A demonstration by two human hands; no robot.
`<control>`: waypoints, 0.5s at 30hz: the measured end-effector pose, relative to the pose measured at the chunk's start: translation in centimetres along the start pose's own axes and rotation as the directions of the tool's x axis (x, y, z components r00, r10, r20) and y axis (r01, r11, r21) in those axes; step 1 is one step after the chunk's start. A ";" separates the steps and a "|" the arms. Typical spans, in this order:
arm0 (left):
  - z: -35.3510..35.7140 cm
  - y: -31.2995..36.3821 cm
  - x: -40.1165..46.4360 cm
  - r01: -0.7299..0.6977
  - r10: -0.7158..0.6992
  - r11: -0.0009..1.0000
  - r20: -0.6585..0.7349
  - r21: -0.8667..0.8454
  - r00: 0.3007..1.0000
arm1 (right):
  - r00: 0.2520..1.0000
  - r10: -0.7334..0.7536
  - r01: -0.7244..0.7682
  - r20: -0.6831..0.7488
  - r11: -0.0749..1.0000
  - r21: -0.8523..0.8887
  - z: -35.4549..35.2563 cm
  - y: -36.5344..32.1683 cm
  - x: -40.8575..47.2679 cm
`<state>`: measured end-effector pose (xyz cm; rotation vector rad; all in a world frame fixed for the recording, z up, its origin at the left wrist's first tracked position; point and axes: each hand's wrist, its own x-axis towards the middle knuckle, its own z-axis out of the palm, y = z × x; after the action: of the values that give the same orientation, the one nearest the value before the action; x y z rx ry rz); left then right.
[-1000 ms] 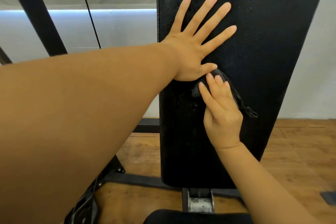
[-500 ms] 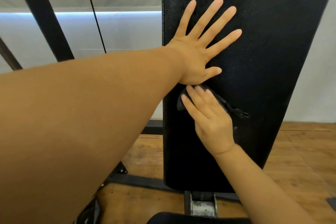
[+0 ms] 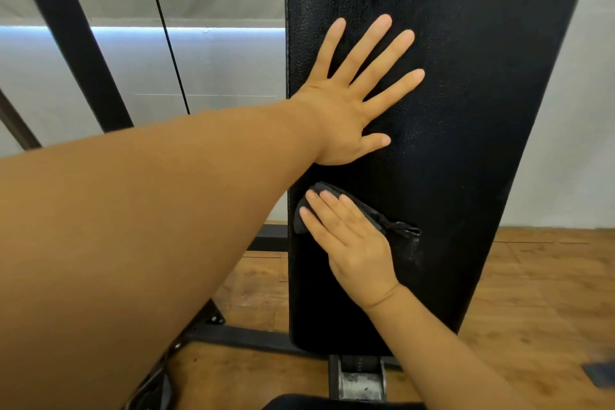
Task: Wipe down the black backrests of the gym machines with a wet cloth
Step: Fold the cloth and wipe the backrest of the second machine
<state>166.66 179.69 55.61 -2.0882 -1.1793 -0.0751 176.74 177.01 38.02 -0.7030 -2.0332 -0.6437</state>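
A tall black padded backrest (image 3: 466, 110) stands upright in front of me, its textured vinyl filling the middle and right of the view. My left hand (image 3: 356, 100) lies flat on it, fingers spread, holding nothing. Just below, my right hand (image 3: 349, 240) presses a dark grey cloth (image 3: 392, 223) against the pad near its left edge. The cloth bunches under the fingers and trails out to the right. A damp sheen shows on the vinyl beside the cloth.
A black steel frame post (image 3: 66, 37) slants up at the left, with a thin cable (image 3: 166, 37) beside it. A metal bracket (image 3: 359, 376) sits under the backrest. The black seat edge (image 3: 332, 403) shows at the bottom. Wooden floor (image 3: 539, 293) lies behind, below a grey wall.
My right hand has slid the cloth down and to the left across the pad, away from my left hand. The left hand stays flat in place.
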 end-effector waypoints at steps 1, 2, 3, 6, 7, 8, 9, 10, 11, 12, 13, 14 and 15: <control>0.0 0.0 0.0 -0.003 0.003 1.000 -0.006 -0.005 1.000 | 1.000 0.002 -0.002 -0.016 1.000 0.005 -0.1 0.1 0.7; 0.0 -0.1 -0.1 -0.005 0.005 1.000 -0.012 -0.011 1.000 | 0.999 0.007 -0.006 -0.033 1.000 0.018 -0.1 0.2 1.4; 0.0 -0.1 -0.1 -0.006 0.006 1.000 -0.016 -0.014 1.000 | 0.999 0.012 -0.010 -0.052 0.999 0.035 0.0 0.3 2.2; 0.0 -0.1 -0.1 -0.018 0.018 1.000 -0.008 -0.006 1.000 | 0.991 0.071 -0.062 -0.110 0.994 0.085 0.5 -0.1 4.0; 0.1 -0.1 -0.1 -0.023 0.023 1.000 -0.011 -0.004 1.000 | 0.985 0.116 -0.102 -0.130 0.989 0.107 0.8 -0.6 4.2; 0.1 -0.1 -0.2 -0.023 0.023 1.000 -0.020 -0.006 1.000 | 0.976 0.164 -0.146 -0.144 0.981 0.131 1.1 -1.2 4.2; 0.2 0.0 -0.3 -0.017 0.017 1.000 -0.034 -0.011 0.999 | 0.968 0.201 -0.178 -0.149 0.972 0.153 1.3 -1.9 3.9; 0.3 0.1 -0.5 -0.004 0.003 1.000 -0.045 -0.019 0.999 | 0.967 0.212 -0.188 -0.143 0.969 0.163 1.7 -2.4 3.4; 0.5 0.4 -0.6 0.013 -0.015 1.000 -0.047 -0.028 0.999 | 0.974 0.187 -0.167 -0.125 0.974 0.156 1.9 -2.8 2.5; 0.6 0.7 -0.7 0.029 -0.031 0.999 -0.041 -0.036 0.999 | 0.987 0.132 -0.119 -0.092 0.984 0.132 2.2 -2.9 1.3; 0.8 0.9 -0.8 0.041 -0.043 0.998 -0.034 -0.043 0.999 | 0.997 0.059 -0.055 -0.044 0.994 0.094 2.3 -3.0 0.0; 0.8 1.0 -0.9 0.047 -0.049 0.998 -0.031 -0.047 0.998 | 1.000 -0.020 0.018 0.022 0.998 0.054 2.5 -3.1 -1.2; 0.9 1.0 -0.9 0.049 -0.051 0.998 -0.035 -0.050 0.998 | 0.993 -0.080 0.078 0.090 0.997 0.021 2.5 -3.1 -2.2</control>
<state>166.66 179.24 54.05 -2.0917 -1.2188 -0.1664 174.23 175.95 34.35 -0.6543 -2.1570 -0.6487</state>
